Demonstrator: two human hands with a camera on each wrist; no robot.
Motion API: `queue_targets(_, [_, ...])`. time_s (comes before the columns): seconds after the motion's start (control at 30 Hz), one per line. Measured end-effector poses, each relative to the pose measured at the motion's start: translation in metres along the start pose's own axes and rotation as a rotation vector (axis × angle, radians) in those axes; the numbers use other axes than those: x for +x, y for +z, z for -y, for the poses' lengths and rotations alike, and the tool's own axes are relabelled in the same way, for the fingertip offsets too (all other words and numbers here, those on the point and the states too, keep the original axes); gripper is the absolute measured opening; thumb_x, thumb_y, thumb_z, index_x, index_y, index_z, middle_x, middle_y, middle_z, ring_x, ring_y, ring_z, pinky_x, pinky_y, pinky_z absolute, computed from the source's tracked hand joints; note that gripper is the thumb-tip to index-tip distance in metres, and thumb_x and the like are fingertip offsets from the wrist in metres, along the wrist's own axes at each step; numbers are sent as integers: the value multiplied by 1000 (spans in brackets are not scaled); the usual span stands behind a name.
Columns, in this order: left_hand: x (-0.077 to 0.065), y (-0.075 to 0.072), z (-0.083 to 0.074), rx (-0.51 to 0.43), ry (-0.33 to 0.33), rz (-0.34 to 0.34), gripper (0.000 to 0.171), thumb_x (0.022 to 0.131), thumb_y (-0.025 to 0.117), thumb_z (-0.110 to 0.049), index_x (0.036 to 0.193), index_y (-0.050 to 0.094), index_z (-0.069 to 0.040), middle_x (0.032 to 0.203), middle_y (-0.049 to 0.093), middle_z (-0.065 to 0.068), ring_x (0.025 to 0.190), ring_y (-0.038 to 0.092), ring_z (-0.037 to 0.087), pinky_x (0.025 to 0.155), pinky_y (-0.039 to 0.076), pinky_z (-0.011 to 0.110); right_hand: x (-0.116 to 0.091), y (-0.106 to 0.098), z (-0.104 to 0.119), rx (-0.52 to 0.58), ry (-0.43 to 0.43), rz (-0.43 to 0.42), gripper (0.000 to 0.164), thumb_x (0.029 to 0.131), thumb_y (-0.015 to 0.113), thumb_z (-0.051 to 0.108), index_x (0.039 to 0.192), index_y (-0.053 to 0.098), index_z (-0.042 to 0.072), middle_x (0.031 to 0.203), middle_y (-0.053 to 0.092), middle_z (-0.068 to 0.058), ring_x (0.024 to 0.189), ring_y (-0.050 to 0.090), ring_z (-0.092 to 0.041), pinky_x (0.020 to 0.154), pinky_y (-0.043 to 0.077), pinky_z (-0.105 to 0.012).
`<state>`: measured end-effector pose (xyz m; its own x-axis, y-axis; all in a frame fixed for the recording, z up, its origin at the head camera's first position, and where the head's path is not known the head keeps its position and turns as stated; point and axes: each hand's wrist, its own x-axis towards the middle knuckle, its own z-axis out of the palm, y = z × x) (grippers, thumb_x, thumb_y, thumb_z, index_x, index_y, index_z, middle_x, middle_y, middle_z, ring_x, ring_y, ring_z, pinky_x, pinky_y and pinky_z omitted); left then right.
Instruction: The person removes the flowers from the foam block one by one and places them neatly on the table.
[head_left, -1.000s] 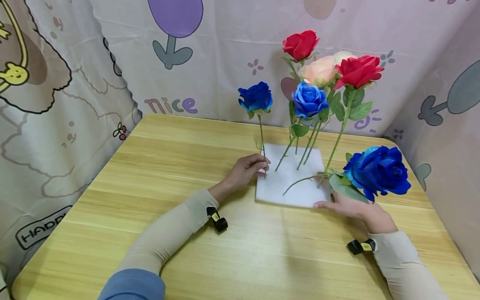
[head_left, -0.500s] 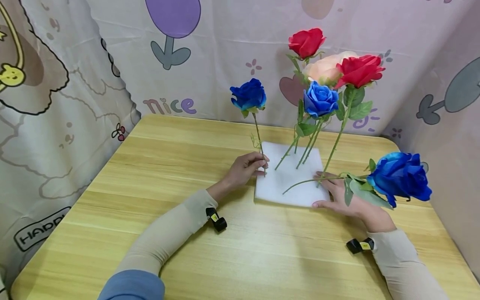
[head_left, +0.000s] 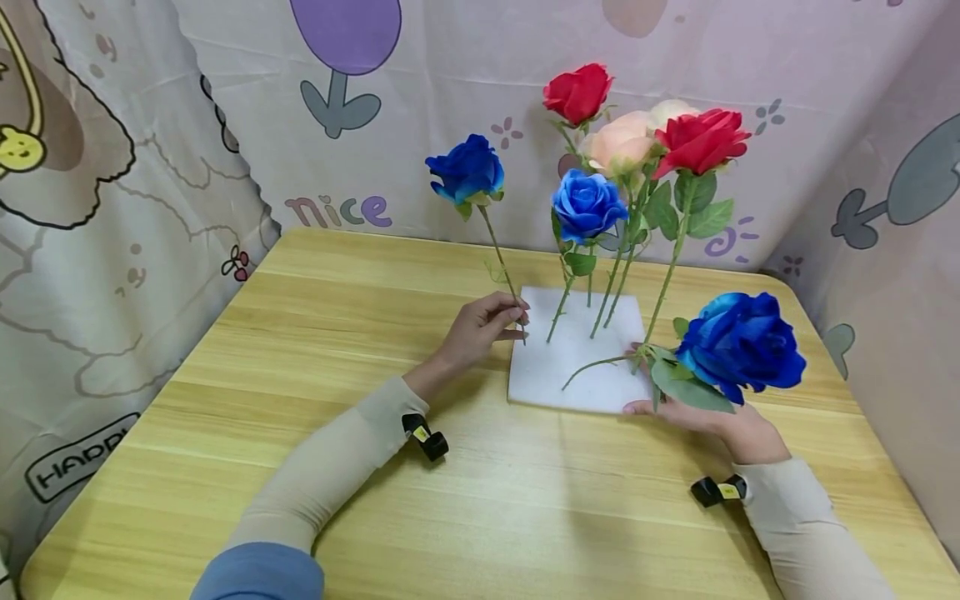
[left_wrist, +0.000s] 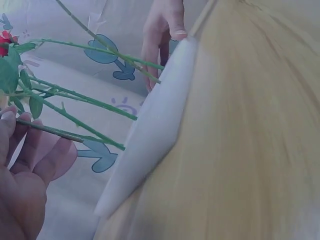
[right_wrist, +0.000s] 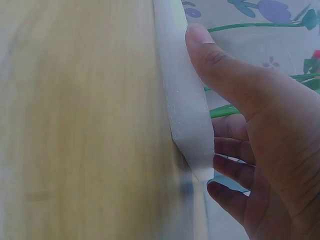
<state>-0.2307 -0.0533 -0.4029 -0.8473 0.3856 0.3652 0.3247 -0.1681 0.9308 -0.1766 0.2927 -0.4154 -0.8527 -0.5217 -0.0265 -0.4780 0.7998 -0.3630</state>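
My left hand pinches the stem of a blue rose, which leans left by the left edge of a white foam block. In the left wrist view, the bottom end of the held stem stands apart from the foam. With thumb at the near edge and fingers along the right side, my right hand holds the block's corner. A large blue rose on a bent stem droops over that hand, hiding part of it. Another blue rose stands in the foam.
Also rising from the foam are a red rose, a second red rose and a peach rose, with a pale one behind. The wooden table backs onto a printed curtain.
My left hand has shifted slightly left and up, and its blue rose tips further left. The flowers in the foam swayed right, then back left. My right hand stays at the corner.
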Motion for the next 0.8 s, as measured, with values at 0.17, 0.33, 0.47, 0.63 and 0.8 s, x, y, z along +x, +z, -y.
queue_targets(0.17, [-3, -8, -6, 42, -18, 8, 18, 101, 51, -4, 110, 61, 7, 104, 59, 29, 96, 60, 42, 82, 58, 43, 3, 7, -3, 69, -128, -140, 85, 81, 80, 40, 142, 43, -6, 147, 37, -28, 134, 33, -47, 117, 22, -39])
queue_targets(0.33, [-12, -18, -12, 49, -80, -7, 19, 101, 52, -6, 112, 60, 7, 104, 59, 28, 99, 58, 48, 83, 58, 45, 5, 12, -7, 91, -192, -200, 80, 77, 83, 36, 136, 49, -7, 144, 40, -29, 132, 34, -47, 117, 20, -33])
queue_targets(0.47, [-20, -25, -16, 62, -146, -16, 18, 102, 52, -7, 113, 61, 4, 106, 59, 28, 104, 55, 53, 84, 58, 40, 4, 7, -6, 40, -122, -114, 85, 82, 78, 44, 144, 43, -3, 150, 36, -25, 138, 29, -45, 114, 25, -51])
queue_targets(0.63, [-29, -33, -19, 72, -192, -20, 19, 102, 52, -7, 113, 59, 7, 111, 54, 36, 105, 53, 55, 83, 58, 38, 5, 5, -4, 40, -72, -80, 85, 82, 77, 45, 144, 43, -1, 151, 34, -22, 140, 26, -44, 112, 25, -55])
queue_targets(0.8, [-37, -42, -18, 113, -230, -30, 25, 102, 51, -5, 118, 55, 13, 108, 56, 33, 103, 55, 51, 81, 59, 38, 7, 7, -5, 51, -99, -107, 82, 80, 80, 42, 141, 48, -1, 152, 36, -20, 139, 29, -43, 111, 28, -55])
